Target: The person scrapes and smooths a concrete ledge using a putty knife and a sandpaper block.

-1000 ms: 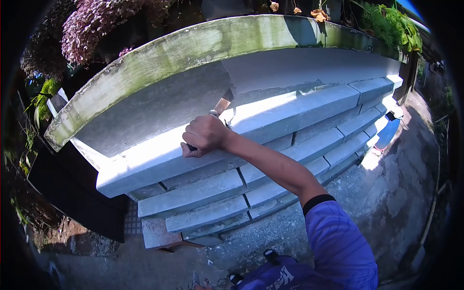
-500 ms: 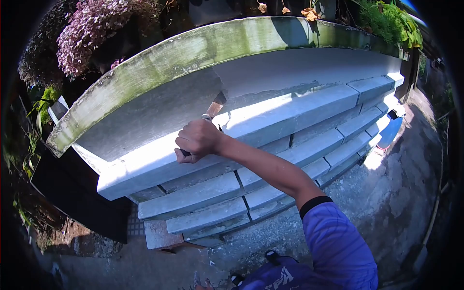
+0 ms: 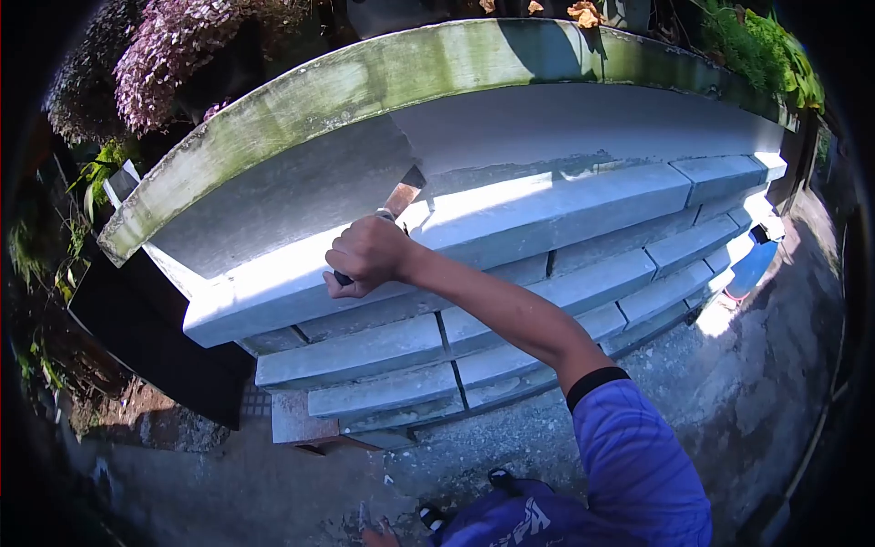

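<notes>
My right hand (image 3: 369,253) is wrapped round the dark handle of a scraper (image 3: 404,191) with a rusty, dark-tipped blade. The blade's tip lies against the curved wall (image 3: 301,196), near the border between its rough grey part and its smooth pale part (image 3: 547,128). Below the hand runs the sunlit top ledge (image 3: 510,214) of the stepped blocks. My left hand (image 3: 378,536) shows only in part at the bottom edge, low beside my body; its fingers are too indistinct to read.
A mossy concrete rim (image 3: 365,87) curves above the wall, with pink-leaved plants (image 3: 178,59) behind it. A blue container (image 3: 753,269) stands at the right end of the steps. Concrete ground (image 3: 674,401) lies below, and a black sheet (image 3: 159,342) at left.
The view has shifted slightly, so the steps and rim sit a little higher. My right hand and the scraper have moved slightly, with the blade still by the border on the wall.
</notes>
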`<state>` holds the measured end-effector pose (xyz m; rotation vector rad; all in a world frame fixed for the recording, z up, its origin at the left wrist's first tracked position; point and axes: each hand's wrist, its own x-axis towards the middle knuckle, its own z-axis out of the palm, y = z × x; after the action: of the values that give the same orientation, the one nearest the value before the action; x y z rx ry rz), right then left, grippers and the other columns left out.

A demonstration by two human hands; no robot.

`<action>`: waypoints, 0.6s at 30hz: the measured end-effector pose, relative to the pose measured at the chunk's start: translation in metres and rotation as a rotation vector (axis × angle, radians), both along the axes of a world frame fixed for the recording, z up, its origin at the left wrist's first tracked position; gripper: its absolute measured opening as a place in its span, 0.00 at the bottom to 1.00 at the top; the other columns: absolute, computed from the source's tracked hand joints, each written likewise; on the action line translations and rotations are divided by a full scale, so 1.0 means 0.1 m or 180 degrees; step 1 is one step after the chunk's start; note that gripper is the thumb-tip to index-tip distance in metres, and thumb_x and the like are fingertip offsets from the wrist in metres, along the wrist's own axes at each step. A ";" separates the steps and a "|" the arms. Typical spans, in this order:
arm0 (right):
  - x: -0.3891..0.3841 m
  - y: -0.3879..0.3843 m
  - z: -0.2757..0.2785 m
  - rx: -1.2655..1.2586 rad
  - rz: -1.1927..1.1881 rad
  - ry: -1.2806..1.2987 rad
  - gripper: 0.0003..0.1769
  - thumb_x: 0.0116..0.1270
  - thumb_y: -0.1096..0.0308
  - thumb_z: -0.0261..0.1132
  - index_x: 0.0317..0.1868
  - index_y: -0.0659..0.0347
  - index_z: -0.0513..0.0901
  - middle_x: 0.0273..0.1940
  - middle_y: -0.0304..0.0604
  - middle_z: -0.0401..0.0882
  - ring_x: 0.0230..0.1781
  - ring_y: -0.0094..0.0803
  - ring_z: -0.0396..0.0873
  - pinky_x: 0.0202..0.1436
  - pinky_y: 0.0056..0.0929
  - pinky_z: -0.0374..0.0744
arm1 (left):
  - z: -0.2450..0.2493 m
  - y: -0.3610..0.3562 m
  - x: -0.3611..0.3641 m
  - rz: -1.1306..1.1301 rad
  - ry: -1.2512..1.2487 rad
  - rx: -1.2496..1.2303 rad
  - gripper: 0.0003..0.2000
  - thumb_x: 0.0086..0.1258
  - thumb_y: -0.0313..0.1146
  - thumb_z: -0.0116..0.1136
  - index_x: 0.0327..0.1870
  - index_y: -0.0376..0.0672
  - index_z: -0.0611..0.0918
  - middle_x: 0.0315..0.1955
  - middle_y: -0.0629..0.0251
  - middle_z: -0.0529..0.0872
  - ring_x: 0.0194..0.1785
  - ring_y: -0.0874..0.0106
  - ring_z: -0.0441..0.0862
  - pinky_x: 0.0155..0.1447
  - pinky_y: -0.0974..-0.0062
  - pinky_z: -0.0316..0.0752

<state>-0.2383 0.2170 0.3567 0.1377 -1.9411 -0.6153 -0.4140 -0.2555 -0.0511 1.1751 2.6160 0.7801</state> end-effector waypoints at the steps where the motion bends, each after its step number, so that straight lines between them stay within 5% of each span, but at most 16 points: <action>1: 0.01 -0.15 0.03 0.0105 0.0199 -0.0009 0.18 0.51 0.59 0.66 0.14 0.55 0.68 0.11 0.38 0.64 0.10 0.34 0.69 0.16 0.33 0.70 | 0.04 0.01 0.07 0.0020 -0.0001 0.0114 0.21 0.66 0.45 0.60 0.42 0.31 0.84 0.40 0.39 0.84 0.48 0.45 0.79 0.52 0.48 0.71; 3: 0.02 -0.19 0.07 0.0278 0.0498 -0.0052 0.17 0.50 0.60 0.66 0.14 0.56 0.68 0.11 0.38 0.65 0.10 0.35 0.69 0.16 0.33 0.70 | 0.25 0.04 0.25 0.0046 -0.0014 0.0384 0.20 0.66 0.45 0.60 0.41 0.31 0.84 0.40 0.39 0.84 0.48 0.45 0.79 0.52 0.48 0.71; 6: 0.03 0.03 0.12 -0.0175 0.0156 0.0041 0.18 0.54 0.59 0.66 0.14 0.56 0.70 0.11 0.39 0.66 0.10 0.37 0.70 0.17 0.35 0.71 | -0.29 -0.31 0.17 -0.0121 0.0473 -0.0120 0.21 0.65 0.44 0.60 0.46 0.31 0.83 0.41 0.38 0.84 0.49 0.41 0.78 0.54 0.47 0.69; 10: 0.14 -0.42 -0.03 -0.0069 0.0508 0.0143 0.19 0.51 0.62 0.67 0.15 0.55 0.66 0.14 0.37 0.64 0.14 0.32 0.70 0.18 0.30 0.70 | -0.24 -0.55 0.32 0.0354 0.0014 0.0077 0.20 0.64 0.40 0.61 0.48 0.31 0.83 0.42 0.38 0.84 0.49 0.41 0.78 0.53 0.50 0.71; 14: 0.59 -1.41 -0.63 0.0112 0.0887 -0.0074 0.21 0.57 0.63 0.70 0.16 0.55 0.66 0.18 0.33 0.64 0.17 0.26 0.69 0.20 0.24 0.68 | -0.24 -0.81 0.31 0.0250 -0.0051 -0.0155 0.19 0.65 0.38 0.60 0.50 0.31 0.81 0.43 0.38 0.83 0.49 0.42 0.78 0.52 0.53 0.73; 18: 1.11 -2.24 -1.77 -0.0884 0.0525 -0.0333 0.07 0.58 0.73 0.70 0.28 0.59 0.79 0.20 0.33 0.66 0.19 0.25 0.71 0.21 0.24 0.71 | -0.49 -1.10 0.37 0.0062 0.0162 0.0150 0.20 0.67 0.39 0.58 0.51 0.30 0.80 0.46 0.36 0.81 0.48 0.41 0.78 0.52 0.55 0.74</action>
<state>-0.1268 -0.0068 0.1799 0.1554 -2.0706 -0.2303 -0.3772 -0.3655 -0.0999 1.1990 2.6678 0.8308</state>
